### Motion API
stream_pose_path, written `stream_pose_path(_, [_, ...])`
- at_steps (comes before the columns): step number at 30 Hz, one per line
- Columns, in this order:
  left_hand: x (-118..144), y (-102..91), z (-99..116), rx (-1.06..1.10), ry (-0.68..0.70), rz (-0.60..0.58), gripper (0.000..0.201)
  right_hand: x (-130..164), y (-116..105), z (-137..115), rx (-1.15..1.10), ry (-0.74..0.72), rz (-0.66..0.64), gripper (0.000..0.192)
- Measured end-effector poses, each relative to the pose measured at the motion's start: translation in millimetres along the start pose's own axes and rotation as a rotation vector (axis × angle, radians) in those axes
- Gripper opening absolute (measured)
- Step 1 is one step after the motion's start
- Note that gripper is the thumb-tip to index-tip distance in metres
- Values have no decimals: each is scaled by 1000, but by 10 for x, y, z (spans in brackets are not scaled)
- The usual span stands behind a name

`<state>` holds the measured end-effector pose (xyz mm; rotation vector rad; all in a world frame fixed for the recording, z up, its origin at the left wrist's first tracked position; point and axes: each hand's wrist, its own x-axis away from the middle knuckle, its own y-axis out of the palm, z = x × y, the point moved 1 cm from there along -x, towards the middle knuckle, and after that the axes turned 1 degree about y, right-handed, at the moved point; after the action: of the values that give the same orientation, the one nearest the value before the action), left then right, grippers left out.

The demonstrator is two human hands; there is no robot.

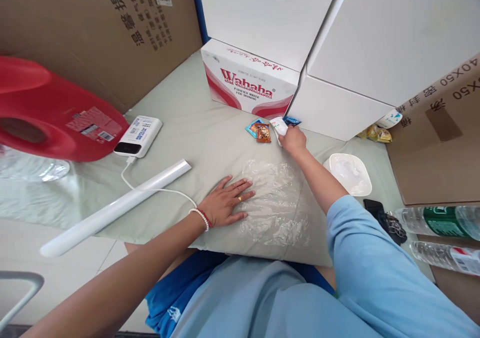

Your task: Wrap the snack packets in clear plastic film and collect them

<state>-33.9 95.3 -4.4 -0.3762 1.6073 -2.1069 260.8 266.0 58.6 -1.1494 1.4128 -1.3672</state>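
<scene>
On the table (217, 138), the Wahaha box (251, 80) stands just beyond the right hand. Nearer the person lies the clear film (279, 203); the left hand (224, 204) rests flat, fingers spread wide, with fingertips at the film's left edge. The right hand (294, 139) reaches past the film, fingers curled close together, touching the right side of the white packet (278, 126), which lies at the foot of the box. Left of that, the brown packet (263, 133) overlaps the light-blue packet (253, 125).

The film's outline is hard to make out against the table. The right fingertips are partly hidden, so whether they grip the white packet I cannot tell. The dark-blue packet (292, 121) shows only in part, beside the right hand.
</scene>
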Motion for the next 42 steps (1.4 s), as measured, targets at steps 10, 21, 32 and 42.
stream_pose_path(10, [-2,3,6,1,1,3,70,-89,72,-134,6,26,-139,53])
stream_pose_path(21, [-16,1,14,14,-11,-15,72,323,-43,290,23,-7,-223,58])
stream_pose_path(32, [-36,-37,29,38,-21,-24,76,1121,-608,713,-131,-234,-349,36])
stream_pose_path(42, [-39,-22,19,31,-27,-35,86,2061,-186,458,23,-431,-375,56])
